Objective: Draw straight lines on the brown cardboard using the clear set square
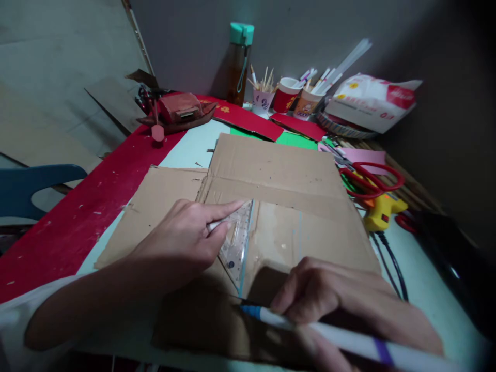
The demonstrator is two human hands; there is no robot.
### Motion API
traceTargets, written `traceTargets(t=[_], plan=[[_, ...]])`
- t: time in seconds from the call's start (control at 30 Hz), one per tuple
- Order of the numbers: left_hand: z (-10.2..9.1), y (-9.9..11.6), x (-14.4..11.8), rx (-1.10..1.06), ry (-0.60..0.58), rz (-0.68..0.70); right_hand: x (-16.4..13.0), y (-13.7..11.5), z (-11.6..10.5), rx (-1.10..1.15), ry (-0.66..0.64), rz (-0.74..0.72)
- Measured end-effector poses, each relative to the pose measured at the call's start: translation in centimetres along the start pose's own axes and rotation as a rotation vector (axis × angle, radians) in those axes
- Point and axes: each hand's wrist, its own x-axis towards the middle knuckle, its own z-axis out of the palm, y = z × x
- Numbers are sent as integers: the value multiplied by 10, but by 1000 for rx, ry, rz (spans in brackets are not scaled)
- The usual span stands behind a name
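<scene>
On the pale bench [422,289] we see a flattened sheet of cardboard [279,175] lying in front of us, with red scissors [372,181] and a yellow glue gun [382,212] off its right edge. Our left hand [182,243] presses a clear set square [236,243] flat on the cardboard, forefinger stretched along its upper edge and the other fingers curled beside it. Our right hand [329,294], fingers closed, grips a white pen [310,330] whose blue tip touches the cardboard just below the set square's lower corner.

Two bare hands, left [182,235] and right [325,292]; forearms bare. White sleeve edge [15,315] at left upper arm. No rings/watch seen.
</scene>
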Motion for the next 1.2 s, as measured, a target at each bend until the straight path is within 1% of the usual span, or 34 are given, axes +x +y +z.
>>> traceTargets(t=[0.1,0.2,0.23,0.3,0.33,0.43,0.5,0.6,0.77,0.93,1.03,1.1,1.13,1.2], plan=[[-1,-4,1,-10,-28,7,10,-7,-16,109,48,100],[-1,-5,1,-103,-76,-83,16,-2,-26,248,134,148],[-1,-5,1,-140,-96,-120,16,1,-27,285,143,153],[-2,-3,-1,-199,-120,-165,16,7,-25,296,105,155],[-2,-2,-2,-209,-123,-165,16,8,-23,271,70,151],[-2,-2,-4,-210,-110,-131,16,5,-14,144,-46,131],[-2,-2,-4,-215,-99,-111,15,2,-9,81,-91,106],[0,-3,-2,-228,-88,-107,13,1,-5,11,-108,79],[2,-4,1,-223,-72,-122,11,7,-5,-74,-147,67],[2,-4,0,-221,-79,-150,11,5,-4,-60,-175,69],[2,-5,1,-193,-67,-134,9,2,-3,-30,-213,72],[2,-4,0,-181,-69,-126,8,0,-3,32,-208,77],[2,-4,0,-195,-78,-134,8,0,-5,82,-183,88],[0,-3,-1,-277,-108,-159,10,2,-11,197,-59,118]])
